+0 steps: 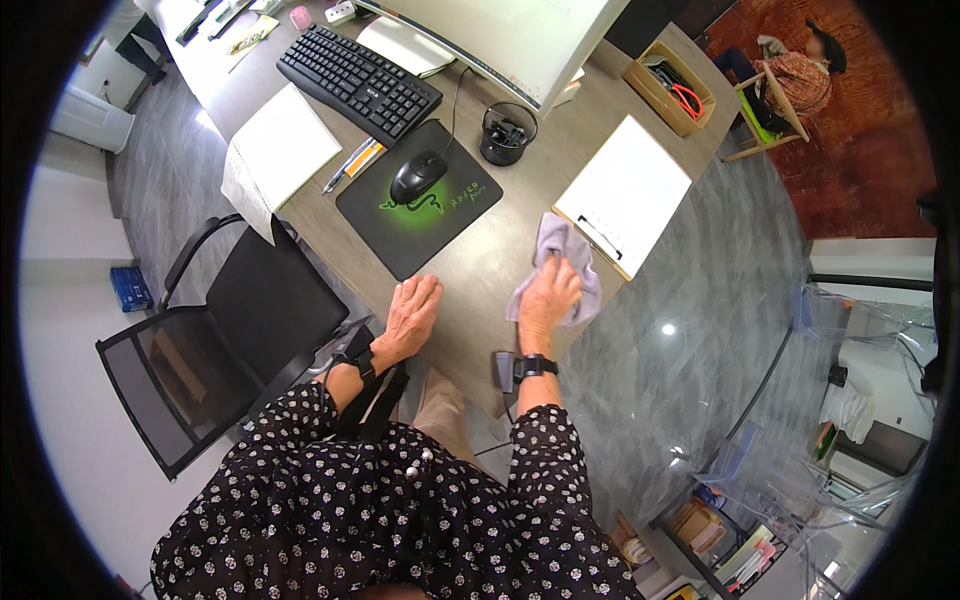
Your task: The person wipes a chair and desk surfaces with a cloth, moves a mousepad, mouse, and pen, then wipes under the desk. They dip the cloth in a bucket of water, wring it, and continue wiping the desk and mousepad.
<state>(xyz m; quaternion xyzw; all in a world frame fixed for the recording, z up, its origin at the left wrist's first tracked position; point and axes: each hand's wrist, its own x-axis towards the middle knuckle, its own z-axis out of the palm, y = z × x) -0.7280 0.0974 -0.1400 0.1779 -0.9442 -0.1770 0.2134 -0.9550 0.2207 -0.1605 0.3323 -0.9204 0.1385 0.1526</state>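
Note:
My right hand (550, 296) presses a lavender cloth (585, 251) onto the wooden desk (480, 274), close to its right edge. Some of the fabric is bunched under the fingers. The cloth's upper side meets the clip end of a clipboard (622, 199) holding white paper. My left hand (414, 311) rests at the front edge of the desk with nothing in it, fingers slightly bent. Its fingertips are by the lower corner of a black-and-green Razer mouse pad (405, 240). On that pad sits a black computer mouse (418, 177).
Beyond the pad are a black keyboard (360, 82), a mesh pen cup (508, 135) and a monitor (510, 37). An open notebook (289, 146) overhangs the left edge above an office chair (274, 285). A cardboard box (667, 90) stands far right; a seated person (795, 79) is beyond.

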